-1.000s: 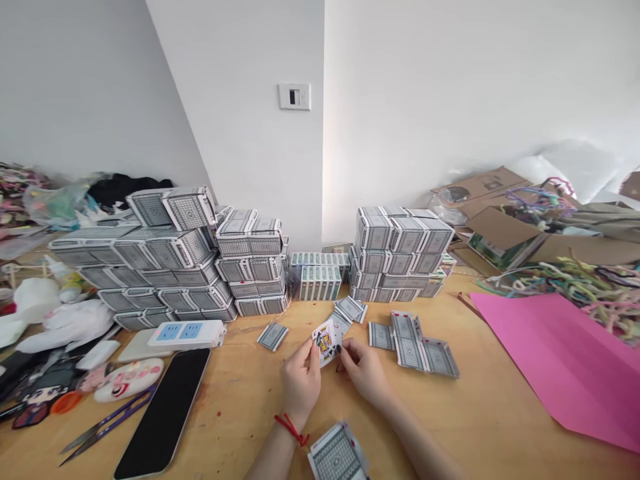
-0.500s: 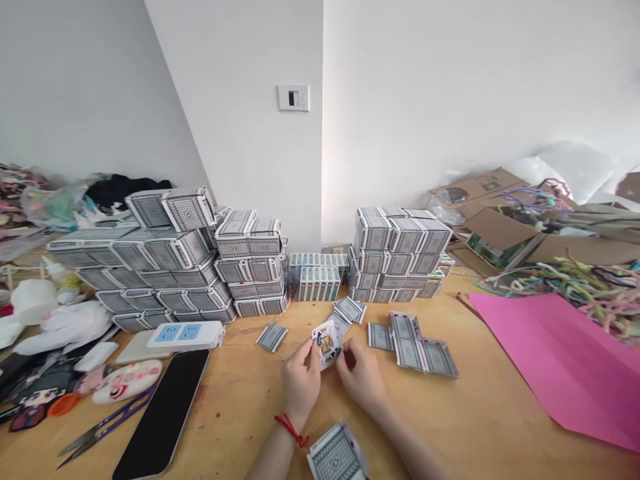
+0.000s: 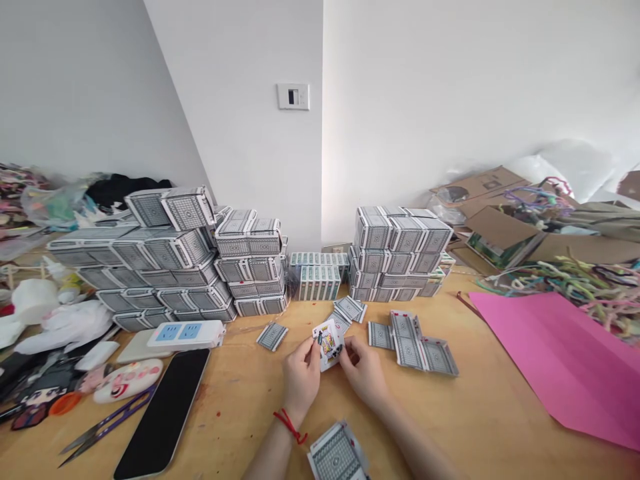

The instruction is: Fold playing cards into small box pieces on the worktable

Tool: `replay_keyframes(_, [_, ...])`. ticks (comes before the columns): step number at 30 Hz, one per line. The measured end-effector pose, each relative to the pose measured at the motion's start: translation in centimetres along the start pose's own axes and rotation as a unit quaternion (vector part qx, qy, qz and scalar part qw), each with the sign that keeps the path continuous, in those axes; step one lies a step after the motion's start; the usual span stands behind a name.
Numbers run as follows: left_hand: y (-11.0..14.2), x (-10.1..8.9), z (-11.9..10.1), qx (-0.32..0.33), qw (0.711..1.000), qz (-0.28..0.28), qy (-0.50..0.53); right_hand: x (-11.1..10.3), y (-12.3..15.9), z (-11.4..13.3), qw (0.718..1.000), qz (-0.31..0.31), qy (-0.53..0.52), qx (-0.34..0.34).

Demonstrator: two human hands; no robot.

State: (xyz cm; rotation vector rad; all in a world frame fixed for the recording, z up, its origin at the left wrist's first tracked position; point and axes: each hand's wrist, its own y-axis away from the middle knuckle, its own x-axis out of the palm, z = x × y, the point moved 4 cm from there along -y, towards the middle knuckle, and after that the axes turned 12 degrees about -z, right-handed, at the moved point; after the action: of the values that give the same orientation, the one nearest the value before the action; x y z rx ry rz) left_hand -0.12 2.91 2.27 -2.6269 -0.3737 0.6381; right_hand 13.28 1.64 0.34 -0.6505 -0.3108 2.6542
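Between my hands is a playing card [image 3: 329, 341], a king of clubs held face up and tilted, with at least one more card edge showing under it. My left hand [image 3: 301, 373] pinches its left edge, and a red cord circles that wrist. At the card's lower right edge, my right hand [image 3: 364, 368] is closed with fingertips on it. Just beyond lie loose cards [image 3: 350, 308], mostly back up. A single card [image 3: 272, 337] rests back up to the left. Folded, joined cards [image 3: 410, 343] lie to the right, and another folded card piece [image 3: 339, 453] sits between my forearms.
Stacked blocks of folded cards stand at the left [image 3: 190, 253] and right [image 3: 400, 253], with card boxes [image 3: 319, 283] between. A phone [image 3: 163, 413], scissors [image 3: 107, 427] and power strip [image 3: 186, 335] lie left. Pink paper [image 3: 560, 367] and a cardboard box [image 3: 540, 240] are right.
My right hand has shifted very slightly right along the card's edge, and a bit more of the card's lower edge shows. The left hand stays nearly still.
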Motion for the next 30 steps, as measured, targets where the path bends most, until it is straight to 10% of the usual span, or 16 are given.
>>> replay_keyframes(30, [0.80, 0.35, -0.74, 0.069, 0.995, 0.055, -0.034, -0.02, -0.19, -0.77, 0.999, -0.009, -0.043, 0.030])
